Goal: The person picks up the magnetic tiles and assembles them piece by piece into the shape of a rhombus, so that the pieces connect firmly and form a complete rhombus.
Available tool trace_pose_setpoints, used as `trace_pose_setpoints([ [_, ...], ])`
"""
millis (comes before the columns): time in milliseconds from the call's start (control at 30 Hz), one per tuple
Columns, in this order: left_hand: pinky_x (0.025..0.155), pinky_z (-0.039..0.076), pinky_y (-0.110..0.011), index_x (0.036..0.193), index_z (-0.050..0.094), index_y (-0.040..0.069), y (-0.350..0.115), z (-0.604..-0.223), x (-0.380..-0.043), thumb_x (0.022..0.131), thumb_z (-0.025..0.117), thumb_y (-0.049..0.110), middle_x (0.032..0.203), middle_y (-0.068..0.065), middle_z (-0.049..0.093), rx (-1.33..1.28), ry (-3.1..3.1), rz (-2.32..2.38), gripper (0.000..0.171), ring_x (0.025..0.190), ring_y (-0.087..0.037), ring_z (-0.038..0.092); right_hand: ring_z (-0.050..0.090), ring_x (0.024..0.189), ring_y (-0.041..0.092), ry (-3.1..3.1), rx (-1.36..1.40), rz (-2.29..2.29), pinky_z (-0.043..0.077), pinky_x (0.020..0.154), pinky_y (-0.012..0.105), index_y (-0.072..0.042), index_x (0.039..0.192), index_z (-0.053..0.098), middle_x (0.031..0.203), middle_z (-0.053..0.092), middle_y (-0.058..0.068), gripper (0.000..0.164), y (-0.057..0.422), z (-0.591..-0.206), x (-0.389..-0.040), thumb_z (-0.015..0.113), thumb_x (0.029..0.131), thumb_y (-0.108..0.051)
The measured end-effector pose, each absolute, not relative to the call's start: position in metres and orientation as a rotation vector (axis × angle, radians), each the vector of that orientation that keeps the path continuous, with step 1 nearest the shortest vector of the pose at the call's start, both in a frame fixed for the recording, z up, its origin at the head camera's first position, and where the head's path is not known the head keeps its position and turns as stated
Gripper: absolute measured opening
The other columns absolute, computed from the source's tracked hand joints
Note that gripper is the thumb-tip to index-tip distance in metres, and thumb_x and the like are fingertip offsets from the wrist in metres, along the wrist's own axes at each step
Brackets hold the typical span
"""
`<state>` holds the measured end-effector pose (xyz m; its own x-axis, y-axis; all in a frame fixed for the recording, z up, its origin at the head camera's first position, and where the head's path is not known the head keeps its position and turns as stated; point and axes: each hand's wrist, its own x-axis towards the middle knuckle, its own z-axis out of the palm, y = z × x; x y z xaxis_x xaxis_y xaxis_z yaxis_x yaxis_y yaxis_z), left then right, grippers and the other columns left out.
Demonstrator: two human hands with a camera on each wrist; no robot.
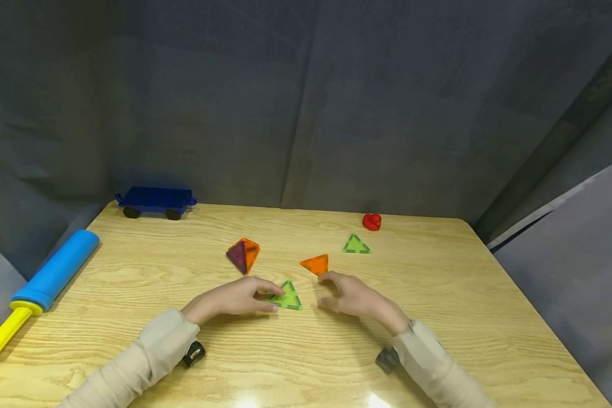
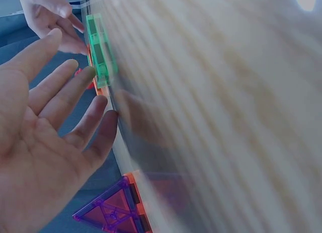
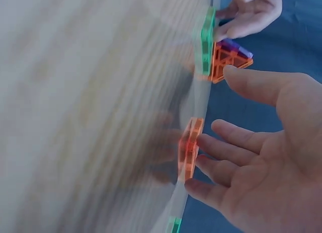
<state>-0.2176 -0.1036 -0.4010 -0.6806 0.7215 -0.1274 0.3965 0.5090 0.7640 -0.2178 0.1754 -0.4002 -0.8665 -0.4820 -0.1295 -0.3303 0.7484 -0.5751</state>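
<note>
Having my fingers apart, I seem mid-reach, the green triangular tile (image 1: 291, 298) at three o'clock from my left hand (image 1: 238, 296), the orange triangular tile (image 1: 317, 263) at ten from my right hand (image 1: 353, 296); next, edge pinches seem called for.

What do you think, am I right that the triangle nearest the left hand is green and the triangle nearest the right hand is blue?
One thing's off: nearest the right hand is an orange triangle, not a blue one, as the head view shows. Nearest the left hand is a green triangle, just as you said.
</note>
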Motion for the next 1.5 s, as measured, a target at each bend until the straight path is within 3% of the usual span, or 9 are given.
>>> trace_pose_setpoints([
  [300,0.103,0.039,-0.047,0.131,0.056,0.002,-0.104,-0.4,-0.219,0.093,0.062,0.025,0.133,-0.014,0.056,0.927,2.326,1.017,0.045,0.126,-0.032,0.048,0.043,0.128,0.035,2.628,-0.68,-0.819,0.034,0.105,0.052,0.0,0.133,0.049,0.135,0.051,0.018,0.053,0.178,-0.394,-0.204,0.066,0.09,-0.026],
  [400,0.104,0.038,-0.045,0.131,0.056,0.002,-0.102,-0.401,-0.219,0.093,0.063,0.026,0.133,-0.014,0.056,0.923,2.327,1.019,0.046,0.126,-0.031,0.048,0.053,0.112,0.032,2.621,-0.68,-0.822,0.041,0.097,0.05,0.0,0.134,0.047,0.133,0.053,0.017,0.054,0.179,-0.392,-0.207,0.066,0.091,-0.026],
  [500,0.105,0.038,-0.045,0.133,0.054,0.003,-0.101,-0.401,-0.221,0.092,0.064,0.026,0.134,-0.013,0.054,0.915,2.332,1.02,0.048,0.126,-0.031,0.048,0.055,0.109,0.031,2.636,-0.68,-0.837,0.044,0.093,0.05,-0.001,0.137,0.045,0.134,0.052,0.016,0.056,0.182,-0.392,-0.216,0.066,0.091,-0.025],
  [700,0.101,0.041,-0.045,0.14,0.046,0.003,-0.098,-0.403,-0.226,0.092,0.065,0.026,0.14,-0.014,0.047,0.897,2.329,1.023,0.056,0.123,-0.031,0.05,0.042,0.129,0.038,2.659,-0.678,-0.849,0.037,0.103,0.052,-0.001,0.139,0.043,0.14,0.046,0.019,0.06,0.187,-0.398,-0.242,0.068,0.089,-0.022],
  [1000,0.099,0.044,-0.04,0.144,0.038,0.001,-0.092,-0.408,-0.235,0.088,0.07,0.023,0.14,-0.014,0.046,0.856,2.345,1.001,0.068,0.121,-0.027,0.05,0.037,0.133,0.039,2.688,-0.648,-0.781,0.031,0.108,0.051,0.0,0.139,0.043,0.143,0.043,0.021,0.063,0.189,-0.406,-0.263,0.071,0.086,-0.019],
  [1133,0.095,0.045,-0.037,0.143,0.039,0.0,-0.089,-0.41,-0.24,0.086,0.072,0.024,0.125,-0.01,0.052,0.866,2.368,0.95,0.071,0.11,-0.021,0.05,0.036,0.134,0.039,2.681,-0.634,-0.788,0.03,0.109,0.05,0.0,0.139,0.042,0.143,0.043,0.021,0.064,0.189,-0.407,-0.267,0.072,0.085,-0.019],
  [1267,0.084,0.041,-0.033,0.143,0.039,0.0,-0.086,-0.411,-0.244,0.085,0.073,0.024,0.112,-0.006,0.048,0.868,2.372,0.908,0.072,0.095,-0.017,0.043,0.036,0.134,0.039,2.667,-0.615,-0.818,0.03,0.109,0.049,0.001,0.139,0.042,0.142,0.044,0.021,0.064,0.188,-0.407,-0.269,0.073,0.085,-0.016],
  [1500,0.08,0.04,-0.031,0.143,0.04,0.003,-0.082,-0.409,-0.247,0.083,0.075,0.024,0.115,-0.005,0.044,0.834,2.387,0.837,0.073,0.092,-0.017,0.041,0.033,0.135,0.041,2.589,-0.648,-0.888,0.03,0.109,0.049,0.001,0.146,0.031,0.149,0.032,0.021,0.076,0.183,-0.408,-0.273,0.073,0.084,-0.015],
])
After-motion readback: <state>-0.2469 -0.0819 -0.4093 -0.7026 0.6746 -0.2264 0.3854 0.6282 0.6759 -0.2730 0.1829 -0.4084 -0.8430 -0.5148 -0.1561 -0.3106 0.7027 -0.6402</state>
